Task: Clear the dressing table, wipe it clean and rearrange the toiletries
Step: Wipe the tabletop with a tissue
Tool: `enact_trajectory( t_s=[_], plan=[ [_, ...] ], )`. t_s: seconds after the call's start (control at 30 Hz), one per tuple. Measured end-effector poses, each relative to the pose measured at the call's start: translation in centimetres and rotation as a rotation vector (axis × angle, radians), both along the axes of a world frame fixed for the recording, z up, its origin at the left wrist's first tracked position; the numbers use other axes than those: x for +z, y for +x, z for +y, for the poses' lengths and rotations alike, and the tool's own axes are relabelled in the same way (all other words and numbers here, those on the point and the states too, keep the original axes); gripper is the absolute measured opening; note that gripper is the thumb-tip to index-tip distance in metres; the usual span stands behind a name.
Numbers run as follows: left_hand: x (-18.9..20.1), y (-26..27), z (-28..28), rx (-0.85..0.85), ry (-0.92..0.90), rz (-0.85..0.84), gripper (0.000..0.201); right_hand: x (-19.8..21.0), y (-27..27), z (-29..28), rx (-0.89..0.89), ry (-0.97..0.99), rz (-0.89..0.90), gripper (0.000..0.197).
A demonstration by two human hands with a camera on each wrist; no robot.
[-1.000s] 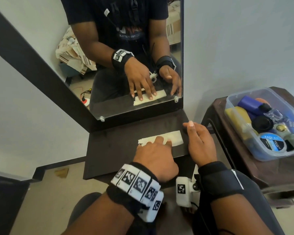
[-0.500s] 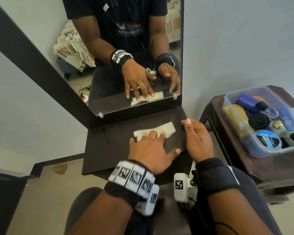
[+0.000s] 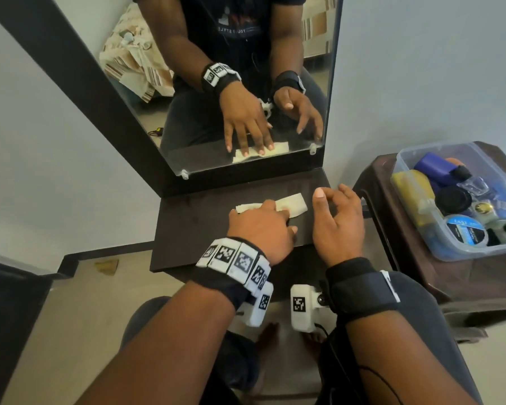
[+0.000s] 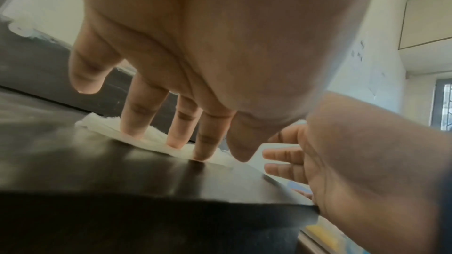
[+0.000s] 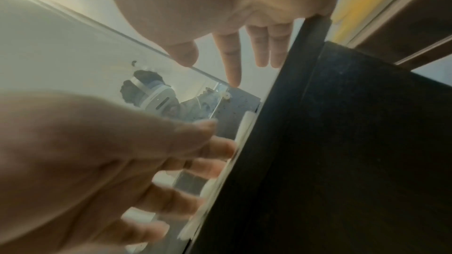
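Fingers (image 4: 137, 117) of left hand (image 3: 260, 229) straight, pressed flat on white tissue (image 3: 292, 203) – wiping.
Tissue's long axis runs L–R on dressing table (image 3: 193, 229) near mirror (image 3: 246, 83); its free end is just beside right hand (image 3: 338, 220), whose fingers hang loose, apart, holding nothing. 1 tissue, 1 tub of toiletries (image 3: 421, 206) on side table.

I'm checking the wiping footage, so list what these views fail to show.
- Head view: the left hand covers the near part of the white cloth.
- Head view: the plastic tub is cut off by the right edge; most labels are too small.
- Right wrist view: blurred; the cloth shows edge-on.
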State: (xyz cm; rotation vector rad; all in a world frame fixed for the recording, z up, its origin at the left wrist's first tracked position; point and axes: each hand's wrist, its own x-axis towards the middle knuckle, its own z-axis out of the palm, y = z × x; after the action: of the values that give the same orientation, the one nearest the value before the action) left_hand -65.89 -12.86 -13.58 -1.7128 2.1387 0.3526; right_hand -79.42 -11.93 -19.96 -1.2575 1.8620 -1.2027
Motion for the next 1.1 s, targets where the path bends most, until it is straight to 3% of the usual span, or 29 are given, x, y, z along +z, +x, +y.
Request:
enact_trajectory(
  t_s=[0.13, 0.27, 0.43, 0.57, 0.7, 0.9, 1.1],
  plan=[
    [0.5, 0.1, -0.4, -0.037, -0.019, 0.003, 0.04, 1.4, 1.2, -0.8, 0.14, 0.02, 0.14, 0.032],
    [0.6, 1.6, -0.2, -0.007, -0.012, 0.088, 0.037, 4.0, 3.0, -1.4, 0.517, 0.097, 0.67, 0.034],
    [-0.7, 3.4, 1.9, -0.007, 0.009, 0.146, 0.048, 5.2, 3.9, 0.5, 0.774, 0.305, 0.805, 0.031],
    [-1.4, 4.6, 2.5, 0.013, 0.001, 0.262, 0.048, 5.1, 4.4, 0.7, 0.8, 0.328, 0.876, 0.037],
    [-1.6, 5.6, -0.3, 0.109, -0.059, 0.365, 0.045, 5.1, 5.2, -2.0, 0.759, 0.373, 0.913, 0.05],
    [-2.1, 5.8, -2.2, 0.183, -0.008, 0.297, 0.059, 4.5, 6.6, -4.2, 0.737, 0.429, 0.901, 0.055],
    [-1.3, 5.0, 3.1, 0.14, -0.023, 0.254, 0.057, 4.1, 6.0, 1.5, 0.738, 0.373, 0.975, 0.043]
  ],
)
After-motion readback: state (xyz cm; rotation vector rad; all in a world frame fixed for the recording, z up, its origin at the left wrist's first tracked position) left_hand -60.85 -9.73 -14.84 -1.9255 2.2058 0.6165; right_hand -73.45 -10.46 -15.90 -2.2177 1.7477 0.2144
